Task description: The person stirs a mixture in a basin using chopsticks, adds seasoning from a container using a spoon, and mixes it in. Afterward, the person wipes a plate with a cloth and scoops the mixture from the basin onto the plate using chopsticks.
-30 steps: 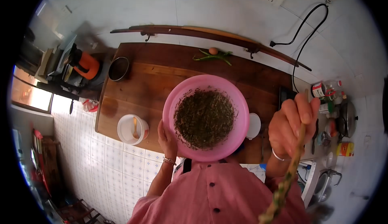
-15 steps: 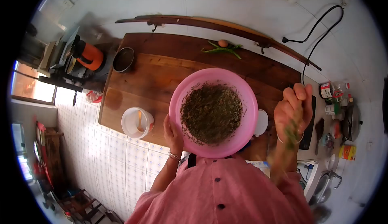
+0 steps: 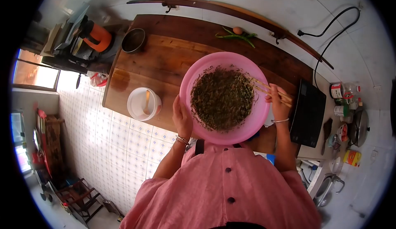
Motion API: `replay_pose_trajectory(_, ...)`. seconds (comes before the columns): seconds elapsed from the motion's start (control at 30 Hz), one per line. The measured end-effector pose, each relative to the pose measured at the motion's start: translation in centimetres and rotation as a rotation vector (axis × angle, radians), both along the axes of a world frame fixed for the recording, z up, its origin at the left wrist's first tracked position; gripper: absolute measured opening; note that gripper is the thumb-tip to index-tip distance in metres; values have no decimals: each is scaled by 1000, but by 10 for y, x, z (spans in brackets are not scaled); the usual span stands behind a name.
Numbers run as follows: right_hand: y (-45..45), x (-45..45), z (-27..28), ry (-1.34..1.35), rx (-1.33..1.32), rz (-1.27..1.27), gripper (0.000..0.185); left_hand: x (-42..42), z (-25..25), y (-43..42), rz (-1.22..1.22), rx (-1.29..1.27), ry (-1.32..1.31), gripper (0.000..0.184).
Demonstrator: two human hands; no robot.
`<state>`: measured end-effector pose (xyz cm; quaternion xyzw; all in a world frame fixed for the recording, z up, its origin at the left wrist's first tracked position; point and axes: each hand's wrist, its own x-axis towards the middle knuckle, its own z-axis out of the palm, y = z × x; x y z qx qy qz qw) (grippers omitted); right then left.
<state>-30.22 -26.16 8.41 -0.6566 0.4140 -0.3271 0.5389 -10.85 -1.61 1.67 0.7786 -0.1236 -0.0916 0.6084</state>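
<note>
A pink basin point(image 3: 186, 70) holds a dark green chopped mixture point(image 3: 222, 99), with bits of it stuck to the inner wall. My left hand point(image 3: 182, 116) grips the basin's left side, fingers hidden partly beneath the rim. In my right hand point(image 3: 279, 103) is a pair of wooden chopsticks point(image 3: 264, 85), their tips reaching over the right rim to the mixture's edge. Left of the basin stands a white plastic tub point(image 3: 134, 104) with a wooden-handled utensil point(image 3: 147, 99) inside. Part of a white lid point(image 3: 269, 119) shows under my right hand.
The wooden table point(image 3: 165, 59) carries a dark round pan point(image 3: 133, 40), green peppers point(image 3: 237, 37) and an egg point(image 3: 237, 30) at its back. An orange jug point(image 3: 97, 39) stands at far left. On the right are a black flat panel point(image 3: 307, 113), jars point(image 3: 336, 90) and a sink point(image 3: 326, 189).
My right hand has come down and left from beside the basin, bringing the chopsticks to the mixture; a blurred green clump hung below that hand before. My left hand keeps its grip.
</note>
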Motion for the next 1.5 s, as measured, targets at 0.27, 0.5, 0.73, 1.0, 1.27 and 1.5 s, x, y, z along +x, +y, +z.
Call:
replay_pose_trajectory(0.27, 90, 51, -10, 93, -379, 309, 13, 2, 3, 2, -23, 29, -8, 35)
replay_pose_trajectory(0.5, 120, 65, -28, 72, -600, 630, 16, 3, -13, -2, 15, -19, -126, 34)
replay_pose_trajectory(0.73, 8, 40, -17, 193, -156, 250, 23, 1, -1, 0, 38, 6, -73, 32)
replay_pose_trajectory(1.0, 69, 88, -25, 132, -551, 440, 10, 1, -1, 0, 0, 11, 1, 32)
replay_pose_trajectory(1.27, 72, 116, -1, 143, -590, 951, 15, 1, -6, -1, 13, -7, -53, 32)
replay_pose_trajectory(1.5, -75, 141, 2, 374, -148, 668, 21, 1, 0, 0, 15, -21, -143, 33)
